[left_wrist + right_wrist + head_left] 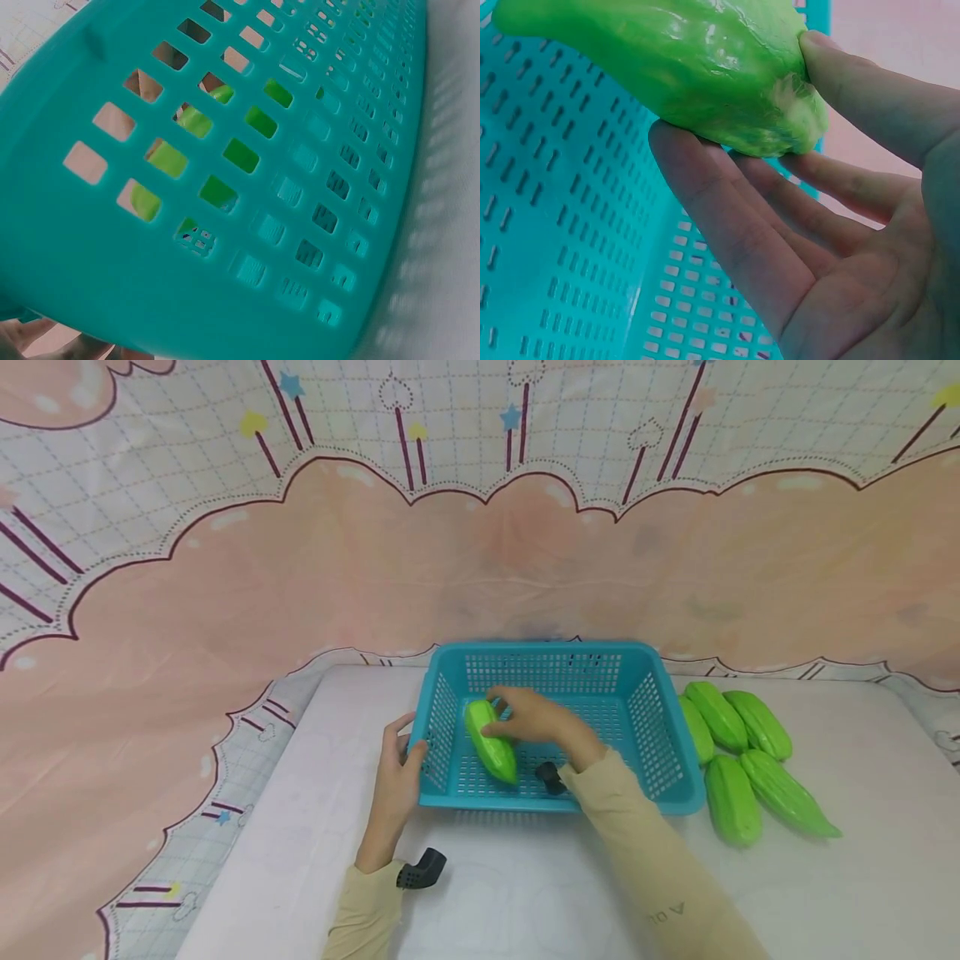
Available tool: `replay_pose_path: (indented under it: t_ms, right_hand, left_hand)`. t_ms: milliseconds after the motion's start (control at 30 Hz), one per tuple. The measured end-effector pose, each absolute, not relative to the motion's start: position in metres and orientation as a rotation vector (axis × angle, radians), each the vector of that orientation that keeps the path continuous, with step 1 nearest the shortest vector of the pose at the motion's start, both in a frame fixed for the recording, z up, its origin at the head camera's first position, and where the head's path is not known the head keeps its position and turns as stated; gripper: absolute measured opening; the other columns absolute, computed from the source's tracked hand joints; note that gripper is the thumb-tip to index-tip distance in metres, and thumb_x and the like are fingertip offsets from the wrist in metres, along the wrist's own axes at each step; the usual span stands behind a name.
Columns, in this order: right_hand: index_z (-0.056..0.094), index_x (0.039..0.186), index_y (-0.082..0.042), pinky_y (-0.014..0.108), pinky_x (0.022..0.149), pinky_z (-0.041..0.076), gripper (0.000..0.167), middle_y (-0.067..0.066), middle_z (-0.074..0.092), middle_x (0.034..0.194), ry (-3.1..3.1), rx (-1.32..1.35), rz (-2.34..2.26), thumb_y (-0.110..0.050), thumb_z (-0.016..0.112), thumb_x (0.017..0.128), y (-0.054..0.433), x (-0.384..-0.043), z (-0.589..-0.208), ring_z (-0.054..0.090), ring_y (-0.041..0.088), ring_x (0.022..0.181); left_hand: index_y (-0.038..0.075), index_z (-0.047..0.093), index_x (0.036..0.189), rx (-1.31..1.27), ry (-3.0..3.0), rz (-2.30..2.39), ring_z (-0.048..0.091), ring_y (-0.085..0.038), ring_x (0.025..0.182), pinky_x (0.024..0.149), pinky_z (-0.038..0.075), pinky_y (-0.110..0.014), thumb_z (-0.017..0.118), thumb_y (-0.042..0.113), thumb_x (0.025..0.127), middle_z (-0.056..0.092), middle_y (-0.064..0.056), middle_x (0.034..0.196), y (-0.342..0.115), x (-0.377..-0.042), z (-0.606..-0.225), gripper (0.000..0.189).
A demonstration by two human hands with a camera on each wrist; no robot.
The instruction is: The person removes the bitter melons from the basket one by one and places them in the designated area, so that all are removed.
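Observation:
A turquoise plastic basket (555,804) with slotted walls stands on the white table. Inside it, toward the left wall, my right hand (536,717) pinches a glossy green gourd-shaped vegetable (489,747) by its blunt end. In the right wrist view the thumb (847,71) lies on one side of the vegetable (697,67) and the fingers (727,202) on the other; its tapered end points away from the palm. My left hand (397,777) grips the left rim of the basket, and mostly the basket's wall (97,262) fills the left wrist view.
Several similar green vegetables (731,797) lie on the table (862,760) just right of the basket, one partly behind its rim. A patterned cloth (525,560) hangs behind the table. Black wrist devices (422,870) sit at both cuffs.

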State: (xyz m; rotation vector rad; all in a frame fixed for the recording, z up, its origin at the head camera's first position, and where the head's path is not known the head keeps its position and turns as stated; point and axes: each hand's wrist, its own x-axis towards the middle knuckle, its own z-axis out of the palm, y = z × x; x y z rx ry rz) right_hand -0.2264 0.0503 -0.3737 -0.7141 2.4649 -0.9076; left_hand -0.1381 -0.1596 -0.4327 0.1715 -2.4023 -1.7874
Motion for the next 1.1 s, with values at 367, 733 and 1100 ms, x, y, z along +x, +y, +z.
replay_pose_path:
  t_ms: [367,733,1100]
  right_hand:
    - [0.044,0.144,0.001,0.034,0.083,0.055,0.059,0.021,0.058,0.132,2.480,-0.708,-0.960,-0.024,0.066,0.096,0.061,-0.220,-0.364,0.063,0.031,0.111]
    - [0.045,0.144,0.000,0.038,0.088,0.054,0.059,0.019,0.060,0.129,2.524,-0.723,-0.987,-0.026,0.067,0.095,0.075,-0.209,-0.355,0.063,0.033,0.111]
    - [0.047,0.141,0.000,0.041,0.089,0.053,0.056,0.018,0.062,0.126,2.525,-0.751,-1.046,-0.024,0.067,0.096,0.092,-0.201,-0.352,0.061,0.032,0.113]
  left_hand:
    - [0.012,0.032,0.151,0.195,-2.409,-1.775,0.062,-0.035,0.111,0.090,0.048,-0.044,0.042,0.012,0.104,0.058,-0.022,0.131,-0.159,-0.139,-0.432,0.048]
    - [0.012,0.031,0.151,0.193,-2.407,-1.784,0.062,-0.035,0.109,0.086,0.049,-0.040,0.041,0.012,0.104,0.058,-0.023,0.130,-0.159,-0.139,-0.432,0.048]
    - [0.010,0.030,0.152,0.186,-2.404,-1.776,0.062,-0.035,0.110,0.087,0.049,-0.041,0.041,0.011,0.104,0.058,-0.023,0.130,-0.158,-0.139,-0.433,0.049]
